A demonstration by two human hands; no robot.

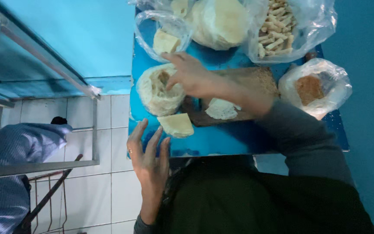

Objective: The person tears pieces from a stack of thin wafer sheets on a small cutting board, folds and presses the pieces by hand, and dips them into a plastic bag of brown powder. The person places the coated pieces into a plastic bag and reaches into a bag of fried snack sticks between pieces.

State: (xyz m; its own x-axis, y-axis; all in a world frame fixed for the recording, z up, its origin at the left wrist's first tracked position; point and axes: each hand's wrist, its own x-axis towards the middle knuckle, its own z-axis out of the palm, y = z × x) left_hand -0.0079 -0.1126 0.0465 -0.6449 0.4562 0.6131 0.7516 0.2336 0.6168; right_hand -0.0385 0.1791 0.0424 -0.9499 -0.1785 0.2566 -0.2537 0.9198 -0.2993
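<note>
Here the right hand (191, 76) reaches left, fingers spread apart, fingertips dipping into the pale, round, hollowed ball of dough (159, 90) on the blue tabletop (221, 138). The left hand (149, 158) lies flat at the table's near left edge, fingers splayed, holding nothing, just beside a pale folded dough wedge (177, 125). Behind the right wrist sits a brown wooden board (256, 80); clear plastic bags (314, 84) lie farther off.

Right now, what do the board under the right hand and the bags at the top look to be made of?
The board looks like bare wood: brown, matte, rough-grained. The bags look like thin clear plastic film: see-through, crinkled, with glossy highlights. The right hand reaches over the board to a pale, floury-looking round, probably dough or flatbread.
</note>
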